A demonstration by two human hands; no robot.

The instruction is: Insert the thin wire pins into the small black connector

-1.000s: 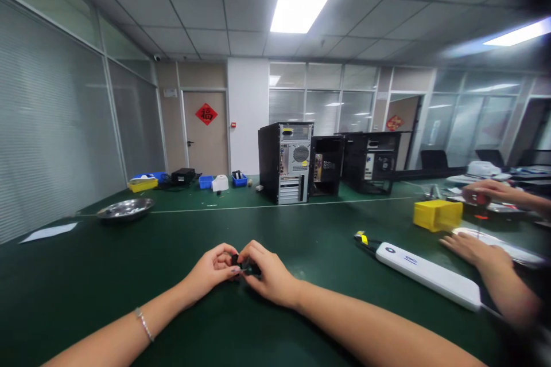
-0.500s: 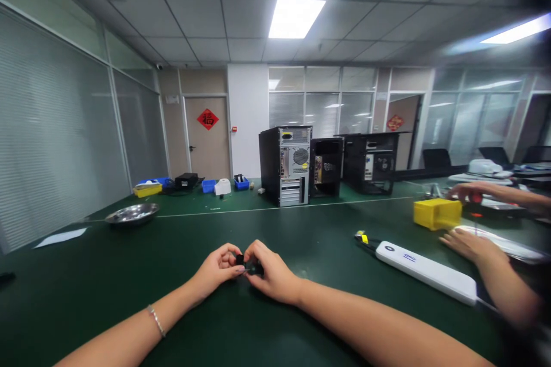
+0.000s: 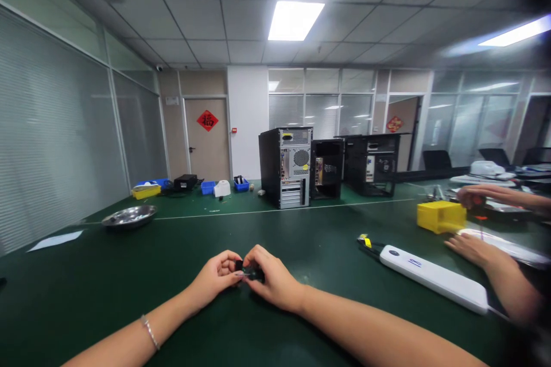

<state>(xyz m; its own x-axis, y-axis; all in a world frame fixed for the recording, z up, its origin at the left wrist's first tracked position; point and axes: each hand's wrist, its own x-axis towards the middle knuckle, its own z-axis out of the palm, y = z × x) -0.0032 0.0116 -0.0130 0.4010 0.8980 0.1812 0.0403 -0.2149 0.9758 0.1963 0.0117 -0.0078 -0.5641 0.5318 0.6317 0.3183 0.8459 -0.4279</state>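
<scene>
At the lower centre of the frame, we see the left hand (image 3: 219,275) and right hand (image 3: 275,280) nearly touching, fingers curled in a close pinch on a small dark part (image 3: 249,271). It lies directly between the fingertips, neither hand clearly nearer, and seems to run left to right. Fingers cover both its ends, so we cannot tell its full shape or whether it is one piece. Farther off, at the right edge, a co-worker's hands (image 3: 473,249) blur, the forearms cut off.
</scene>
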